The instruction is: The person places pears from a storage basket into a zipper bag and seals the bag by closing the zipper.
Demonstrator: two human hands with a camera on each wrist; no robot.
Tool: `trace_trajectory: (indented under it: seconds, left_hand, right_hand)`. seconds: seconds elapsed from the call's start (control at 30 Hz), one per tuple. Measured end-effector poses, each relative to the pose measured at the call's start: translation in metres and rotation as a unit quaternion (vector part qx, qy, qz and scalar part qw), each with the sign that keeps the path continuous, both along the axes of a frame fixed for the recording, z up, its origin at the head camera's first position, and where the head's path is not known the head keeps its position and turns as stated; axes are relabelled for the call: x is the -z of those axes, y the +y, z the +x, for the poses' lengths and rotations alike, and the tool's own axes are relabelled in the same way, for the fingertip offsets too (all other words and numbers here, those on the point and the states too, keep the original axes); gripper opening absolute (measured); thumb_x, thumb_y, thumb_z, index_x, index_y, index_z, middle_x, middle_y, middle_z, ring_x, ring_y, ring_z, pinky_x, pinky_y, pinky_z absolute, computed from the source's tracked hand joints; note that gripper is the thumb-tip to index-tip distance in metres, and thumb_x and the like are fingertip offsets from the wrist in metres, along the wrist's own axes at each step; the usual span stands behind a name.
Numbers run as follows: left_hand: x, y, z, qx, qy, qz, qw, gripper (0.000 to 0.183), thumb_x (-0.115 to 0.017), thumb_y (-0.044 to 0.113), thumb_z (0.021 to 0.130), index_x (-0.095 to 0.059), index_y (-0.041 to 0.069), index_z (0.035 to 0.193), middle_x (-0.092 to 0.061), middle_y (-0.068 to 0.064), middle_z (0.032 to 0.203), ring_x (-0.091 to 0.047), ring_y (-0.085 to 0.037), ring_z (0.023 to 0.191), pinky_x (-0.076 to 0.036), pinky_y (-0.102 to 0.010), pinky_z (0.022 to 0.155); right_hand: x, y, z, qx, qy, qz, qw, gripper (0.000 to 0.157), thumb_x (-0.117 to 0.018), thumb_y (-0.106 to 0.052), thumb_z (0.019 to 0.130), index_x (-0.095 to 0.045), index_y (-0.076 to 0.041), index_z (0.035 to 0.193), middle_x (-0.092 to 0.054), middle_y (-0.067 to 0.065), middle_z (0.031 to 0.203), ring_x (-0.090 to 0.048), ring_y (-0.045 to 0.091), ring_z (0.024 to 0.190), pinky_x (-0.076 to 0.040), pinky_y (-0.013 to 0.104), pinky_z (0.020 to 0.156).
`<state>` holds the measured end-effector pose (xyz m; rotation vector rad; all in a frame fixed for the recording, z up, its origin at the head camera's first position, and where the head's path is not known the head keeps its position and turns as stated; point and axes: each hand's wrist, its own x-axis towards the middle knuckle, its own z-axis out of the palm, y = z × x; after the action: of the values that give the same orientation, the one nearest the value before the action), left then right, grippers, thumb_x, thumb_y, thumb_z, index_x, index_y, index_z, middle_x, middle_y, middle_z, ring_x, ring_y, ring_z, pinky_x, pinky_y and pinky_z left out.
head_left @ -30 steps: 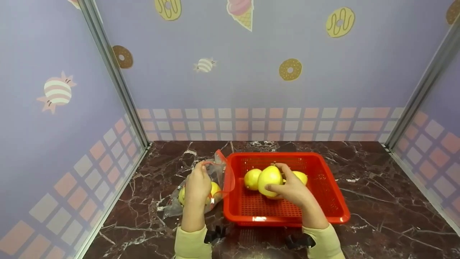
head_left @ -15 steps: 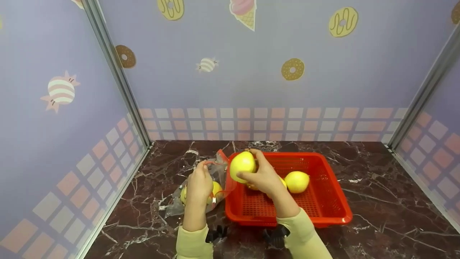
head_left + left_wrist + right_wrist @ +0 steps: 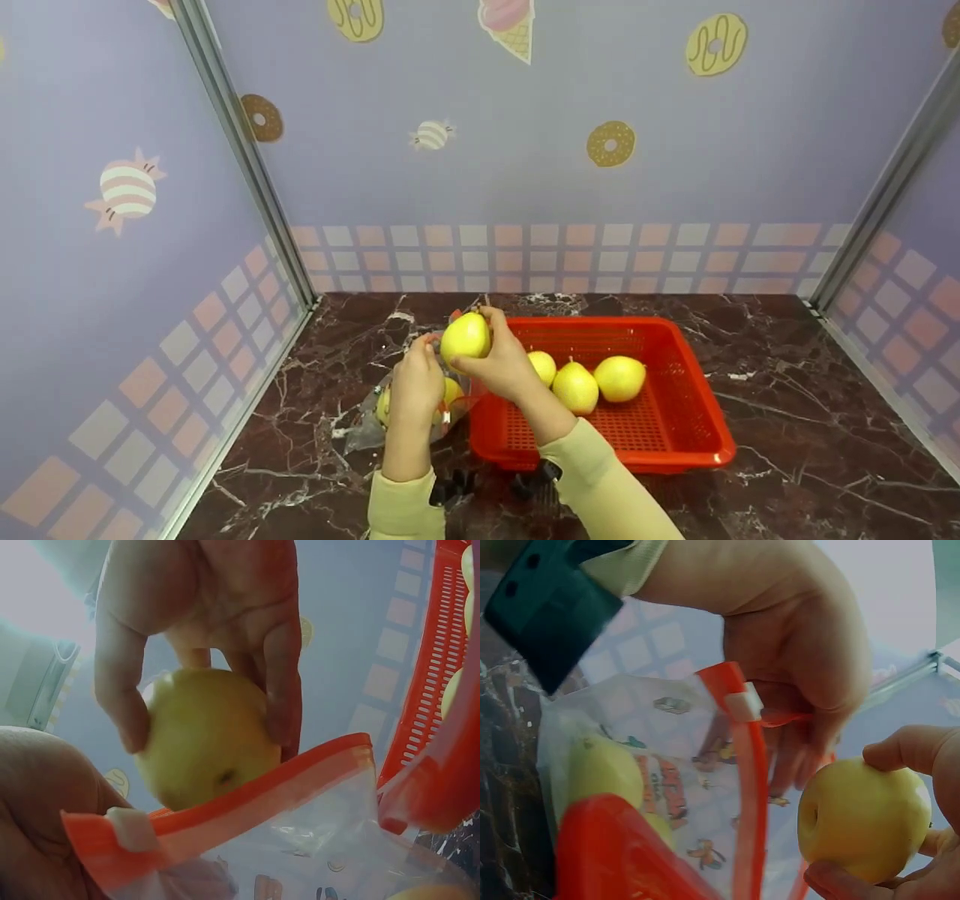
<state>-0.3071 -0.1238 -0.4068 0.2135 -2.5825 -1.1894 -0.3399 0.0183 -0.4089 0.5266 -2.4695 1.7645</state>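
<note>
My right hand (image 3: 504, 364) grips a yellow pear (image 3: 465, 337) between thumb and fingers, raised beside the left hand. In the left wrist view this pear (image 3: 210, 735) sits right at the red zip edge (image 3: 255, 802) of a clear plastic bag. My left hand (image 3: 417, 382) holds the bag by that edge, near its white slider (image 3: 744, 702), and the mouth stands apart. Printed figures show on the bag (image 3: 641, 701), and pears (image 3: 604, 774) lie inside it. Part of the bag is hidden behind the left hand in the head view.
A red plastic basket (image 3: 600, 457) stands right of the bag, its left rim close to the bag. Several pears (image 3: 576, 388) lie in it. The dark marbled tabletop (image 3: 787, 420) meets patterned walls (image 3: 570, 259) at the back and sides.
My right hand has lifted the pear out of the basket and carried it left to the bag's mouth. The left hand keeps its hold on the bag in place.
</note>
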Motion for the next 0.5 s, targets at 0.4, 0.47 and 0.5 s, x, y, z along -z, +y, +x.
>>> trace_trajectory:
  seconds: [0.4,0.47,0.5]
  left_hand:
    - [0.003,0.002,0.000,-0.022,0.042,-0.015,0.9988,0.036,-0.040,0.011,0.108,-0.060,-0.005,0.133,-0.068,-0.033,0.126,-0.066,-0.051,0.115,-0.053,-0.061,0.098]
    - [0.003,0.002,0.000,-0.024,0.044,-0.017,0.9986,0.035,-0.040,0.011,0.108,-0.061,-0.004,0.133,-0.068,-0.033,0.124,-0.066,-0.051,0.113,-0.053,-0.061,0.097]
    - [0.003,0.003,0.001,-0.025,0.045,-0.019,0.9985,0.035,-0.040,0.011,0.108,-0.061,-0.005,0.132,-0.068,-0.033,0.124,-0.067,-0.051,0.113,-0.053,-0.061,0.097]
  right_hand:
    - [0.016,-0.007,0.005,-0.062,-0.023,0.092,0.994,0.082,-0.084,-0.022,0.078,-0.042,-0.003,0.146,-0.060,0.022,0.139,-0.065,0.033,0.109,-0.054,0.049,0.097]
    - [0.016,-0.008,0.006,-0.066,-0.023,0.095,0.993,0.082,-0.084,-0.022,0.079,-0.041,-0.003,0.146,-0.060,0.023,0.139,-0.065,0.034,0.111,-0.054,0.050,0.100]
    - [0.016,-0.008,0.006,-0.068,-0.021,0.097,0.993,0.082,-0.084,-0.022,0.079,-0.041,-0.003,0.147,-0.060,0.024,0.141,-0.065,0.035,0.114,-0.053,0.051,0.101]
